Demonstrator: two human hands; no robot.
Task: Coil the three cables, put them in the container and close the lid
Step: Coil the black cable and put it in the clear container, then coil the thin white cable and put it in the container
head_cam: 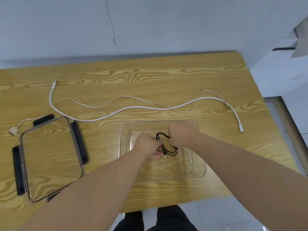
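Observation:
Both my hands hold a coiled black cable (168,147) over the clear plastic container (198,170) at the table's front middle. My left hand (146,145) grips the coil's left side and my right hand (180,135) pinches its upper loops. A thick white cable (133,108) lies uncoiled across the table behind the container, from the far left to a plug at the right. A thinner white cable (93,106) crosses it and ends in a plug near the lid's far left corner. The clear lid (50,155) with black clips lies flat at the left.
The wooden table (150,77) ends at a white wall behind and at a white ledge (283,72) to the right. The table's front edge runs just below the container. Dark trouser legs (158,220) show below it.

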